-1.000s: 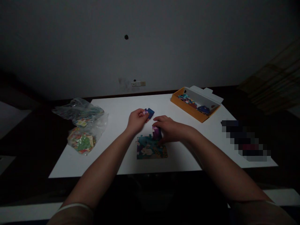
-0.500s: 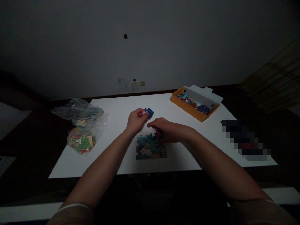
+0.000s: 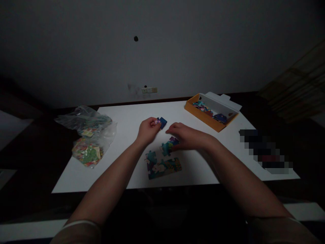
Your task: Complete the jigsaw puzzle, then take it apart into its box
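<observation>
My left hand (image 3: pixel 149 130) pinches a blue-and-pink jigsaw piece (image 3: pixel 163 122) above the middle of the white table. To its right, my right hand (image 3: pixel 189 136) curves over a small cluster of teal and purple jigsaw pieces (image 3: pixel 166 148), with its thumb against them; its fingers partly hide the cluster. Nearer to me lies a joined part of the jigsaw puzzle (image 3: pixel 159 167), showing a white rabbit on teal. A gap separates it from the cluster at my right hand.
An open orange box (image 3: pixel 204 118) with loose jigsaw pieces stands at the back right. Clear plastic bags (image 3: pixel 101 134) with colourful pieces lie on the left of the white table (image 3: pixel 127 118). A blurred-out dark object (image 3: pixel 265 149) is at the right edge.
The teal and purple cluster has come apart from the rabbit part, which has shifted slightly towards me and tilted. My right hand has moved a little right; my left stays put.
</observation>
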The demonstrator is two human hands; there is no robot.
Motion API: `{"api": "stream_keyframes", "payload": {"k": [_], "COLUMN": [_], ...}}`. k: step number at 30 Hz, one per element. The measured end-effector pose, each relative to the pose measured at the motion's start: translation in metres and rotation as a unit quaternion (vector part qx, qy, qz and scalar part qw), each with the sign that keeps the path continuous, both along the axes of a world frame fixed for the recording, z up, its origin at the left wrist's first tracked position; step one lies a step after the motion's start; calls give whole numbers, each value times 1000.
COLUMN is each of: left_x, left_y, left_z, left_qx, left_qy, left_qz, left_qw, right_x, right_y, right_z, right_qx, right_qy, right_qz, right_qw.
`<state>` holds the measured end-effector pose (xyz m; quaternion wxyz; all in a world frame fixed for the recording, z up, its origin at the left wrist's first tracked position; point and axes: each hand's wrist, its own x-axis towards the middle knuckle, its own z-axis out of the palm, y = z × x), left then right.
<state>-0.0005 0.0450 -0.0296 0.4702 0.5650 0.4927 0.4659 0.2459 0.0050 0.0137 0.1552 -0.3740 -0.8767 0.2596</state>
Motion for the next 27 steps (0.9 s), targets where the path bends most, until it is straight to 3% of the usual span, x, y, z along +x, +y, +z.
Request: {"api": "stream_keyframes", "payload": {"k": [5, 12, 20, 22, 27], "left_x": [0, -1, 2, 3, 0], "left_y": [0, 2, 2, 3, 4], "left_z": [-2, -8, -5, -5, -3], "left_qx": [2, 13, -9, -12, -10], "left_qy": [7, 16, -17, -23, -22], "left_qz": [-6, -8, -20, -16, -4], "left_qw": [1000, 1000, 1000, 1000, 1000], "right_x": [-1, -3, -10, -19, -36], "right_y": [-2, -9, -6, -8, -14], "right_z": [4, 28, 23, 15, 1], "right_qx": [-14, -107, -161, -147, -37], "right_qy": [-26, -93, 48, 12, -43], "right_qz": [-2, 14, 29, 56, 87], "right_qw": [1000, 990, 985, 987, 995]}}
